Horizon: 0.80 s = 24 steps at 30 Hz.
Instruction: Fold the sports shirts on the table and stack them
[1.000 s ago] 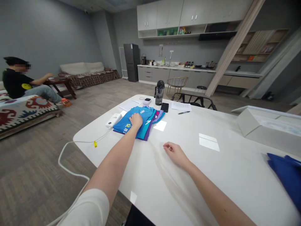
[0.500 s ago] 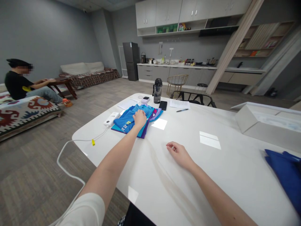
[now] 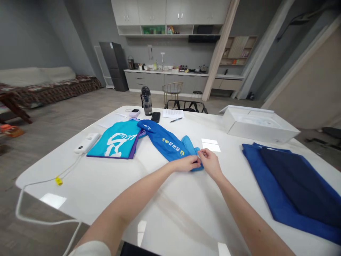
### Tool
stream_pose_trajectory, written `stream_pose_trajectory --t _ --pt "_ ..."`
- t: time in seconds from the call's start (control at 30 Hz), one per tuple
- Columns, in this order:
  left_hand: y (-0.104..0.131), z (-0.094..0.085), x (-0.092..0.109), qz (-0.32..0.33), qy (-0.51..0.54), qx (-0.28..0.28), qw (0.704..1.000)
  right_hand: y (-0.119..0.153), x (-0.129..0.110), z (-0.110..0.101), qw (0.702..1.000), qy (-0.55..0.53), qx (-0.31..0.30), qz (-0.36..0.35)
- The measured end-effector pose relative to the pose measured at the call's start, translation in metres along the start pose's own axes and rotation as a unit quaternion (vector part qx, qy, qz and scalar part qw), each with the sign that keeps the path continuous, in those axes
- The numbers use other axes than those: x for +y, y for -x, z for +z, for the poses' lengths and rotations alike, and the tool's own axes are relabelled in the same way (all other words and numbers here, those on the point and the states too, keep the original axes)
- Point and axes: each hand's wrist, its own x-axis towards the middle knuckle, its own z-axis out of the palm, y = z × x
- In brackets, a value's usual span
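A blue T-shirt (image 3: 166, 142) with white and yellow print stretches across the white table, its far end resting by a folded stack. My left hand (image 3: 187, 163) is closed on the shirt's near edge. Beside it, my right hand (image 3: 210, 161) pinches the lighter blue part of the same shirt; the fingertips of both hands nearly meet. To the left lies a folded turquoise T-shirt (image 3: 125, 138) with large white lettering, on top of purple cloth.
A white power bank (image 3: 87, 143) with a cable lies at left. Behind stand a dark water bottle (image 3: 146, 101), a phone (image 3: 156, 117), a paper sheet (image 3: 173, 113) and a pen (image 3: 176, 120). At right are a white box (image 3: 255, 129) and folded dark blue clothes (image 3: 295, 185).
My left hand has pulled the blue T-shirt off the stack toward the right, uncovering the turquoise one. My right hand has taken hold of it too. The view has turned right.
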Motion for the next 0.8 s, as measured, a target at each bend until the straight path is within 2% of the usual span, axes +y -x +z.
stream_pose_trajectory --t 0.03,0.1,0.13,0.17,0.2,0.23,0.3,0.33,0.37,0.4,0.43,0.5,0.57,0.63,0.7,0.8 --pt "0.002 0.012 0.009 0.031 0.029 -0.062 0.997 -0.001 0.010 -0.010 1.000 0.014 0.018 0.017" --pt "0.008 0.028 0.023 0.103 0.095 -0.199 0.970 0.000 0.027 -0.025 0.998 0.043 0.017 0.034" --pt "0.011 0.032 0.027 0.114 0.122 -0.238 0.957 0.002 0.035 -0.030 0.998 0.058 0.000 0.031" --pt "0.013 0.034 0.028 0.107 0.139 -0.252 0.952 0.004 0.041 -0.034 0.997 0.074 -0.021 0.022" --pt "0.013 0.033 0.027 0.086 0.148 -0.242 0.955 0.007 0.046 -0.037 0.995 0.093 -0.040 0.009" --pt "0.012 0.029 0.024 0.049 0.137 -0.201 0.969 0.012 0.048 -0.038 0.992 0.114 -0.055 -0.004" --pt "0.006 0.018 0.010 -0.023 0.067 -0.067 0.995 0.021 0.047 -0.039 0.984 0.159 -0.077 -0.024" --pt "0.001 0.011 0.000 -0.066 -0.021 0.039 0.997 0.027 0.044 -0.038 0.979 0.179 -0.089 -0.032" --pt "-0.005 0.006 -0.010 -0.106 -0.116 0.136 0.978 0.032 0.039 -0.037 0.974 0.196 -0.104 -0.039" --pt "-0.011 0.002 -0.020 -0.142 -0.181 0.184 0.956 0.037 0.034 -0.036 0.969 0.209 -0.122 -0.045" --pt "-0.018 -0.001 -0.030 -0.176 -0.224 0.196 0.938 0.042 0.028 -0.034 0.965 0.218 -0.140 -0.048" --pt "-0.032 -0.001 -0.046 -0.206 -0.262 0.156 0.930 0.047 0.018 -0.032 0.956 0.225 -0.179 -0.049" --pt "-0.047 0.003 -0.055 -0.179 -0.275 0.096 0.940 0.046 0.010 -0.031 0.950 0.218 -0.220 -0.042" --pt "-0.060 0.007 -0.059 -0.128 -0.292 0.063 0.946 0.037 0.004 -0.030 0.940 0.197 -0.279 -0.009" --pt "-0.070 0.010 -0.060 -0.099 -0.308 0.045 0.945 0.024 0.000 -0.030 0.913 0.169 -0.368 0.053" --pt "-0.080 0.009 -0.060 -0.084 -0.327 0.029 0.941 0.004 -0.007 -0.022 0.843 0.135 -0.500 0.141"
